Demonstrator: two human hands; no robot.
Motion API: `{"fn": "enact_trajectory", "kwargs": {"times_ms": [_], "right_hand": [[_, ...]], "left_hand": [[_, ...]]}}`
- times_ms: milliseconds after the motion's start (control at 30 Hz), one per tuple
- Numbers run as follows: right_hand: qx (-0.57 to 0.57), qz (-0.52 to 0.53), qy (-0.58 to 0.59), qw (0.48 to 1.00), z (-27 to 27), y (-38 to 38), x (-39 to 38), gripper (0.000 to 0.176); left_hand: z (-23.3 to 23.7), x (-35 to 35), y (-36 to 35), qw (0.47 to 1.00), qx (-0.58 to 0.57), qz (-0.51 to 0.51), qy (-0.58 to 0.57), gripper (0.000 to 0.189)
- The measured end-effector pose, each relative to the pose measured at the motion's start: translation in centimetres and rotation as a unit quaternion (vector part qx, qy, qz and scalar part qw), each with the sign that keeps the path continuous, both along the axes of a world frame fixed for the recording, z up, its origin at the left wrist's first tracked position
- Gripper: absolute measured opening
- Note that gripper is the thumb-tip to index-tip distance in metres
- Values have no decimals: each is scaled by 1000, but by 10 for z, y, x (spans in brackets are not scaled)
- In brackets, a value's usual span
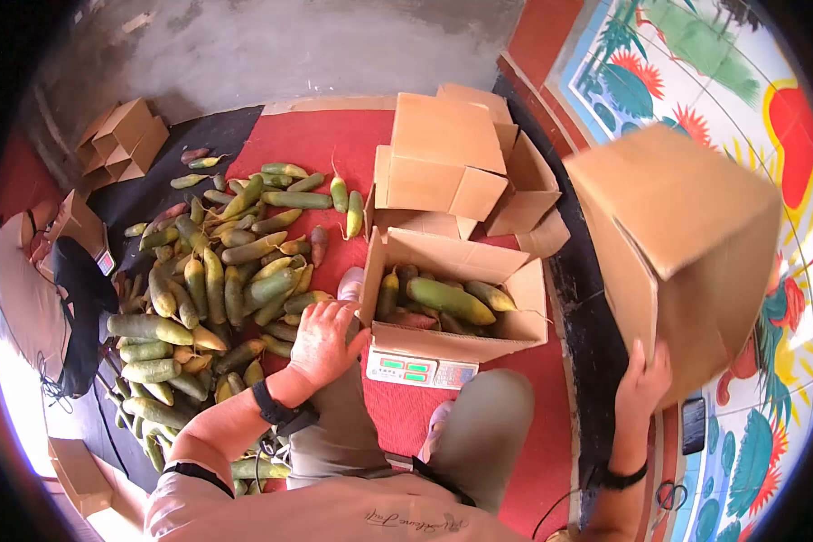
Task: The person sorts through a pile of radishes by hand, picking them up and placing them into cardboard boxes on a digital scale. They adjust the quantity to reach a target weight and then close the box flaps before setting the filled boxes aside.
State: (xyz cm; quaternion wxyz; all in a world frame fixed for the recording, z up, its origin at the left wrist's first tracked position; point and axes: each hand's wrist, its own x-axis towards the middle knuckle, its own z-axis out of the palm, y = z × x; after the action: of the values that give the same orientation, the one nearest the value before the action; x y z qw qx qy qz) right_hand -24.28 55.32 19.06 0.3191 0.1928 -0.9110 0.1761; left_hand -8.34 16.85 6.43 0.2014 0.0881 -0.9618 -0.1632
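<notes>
My right hand (643, 378) grips the lower edge of an empty-looking cardboard box (686, 212), held up and tilted at the right. My left hand (323, 341) lies on my left knee with its fingers stretched out and holds nothing. Just right of it an open cardboard box (452, 348) stands on a digital scale (422, 370) with lit green displays. Inside that box are several green radishes (452, 300), some reddish. A large pile of green radishes (212, 280) spreads over the floor to the left of my left hand.
More open cardboard boxes (443, 144) are stacked behind the scale. Another person (27, 280) sits at the far left beside a box. Cardboard boxes (126, 140) stand at the back left. A painted tile wall (795, 298) borders the right side, with a phone (693, 425) near it.
</notes>
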Motion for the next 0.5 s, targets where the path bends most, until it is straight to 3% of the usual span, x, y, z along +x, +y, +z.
{"fn": "enact_trajectory", "kwargs": {"times_ms": [233, 500], "right_hand": [[26, 215, 114, 970, 0, -153, -160, 21], [51, 286, 139, 947, -36, -303, -258, 23]], "left_hand": [[0, 6, -8, 1000, 24, -2, 15, 44], [1, 7, -12, 999, 39, 12, 25, 38]]}}
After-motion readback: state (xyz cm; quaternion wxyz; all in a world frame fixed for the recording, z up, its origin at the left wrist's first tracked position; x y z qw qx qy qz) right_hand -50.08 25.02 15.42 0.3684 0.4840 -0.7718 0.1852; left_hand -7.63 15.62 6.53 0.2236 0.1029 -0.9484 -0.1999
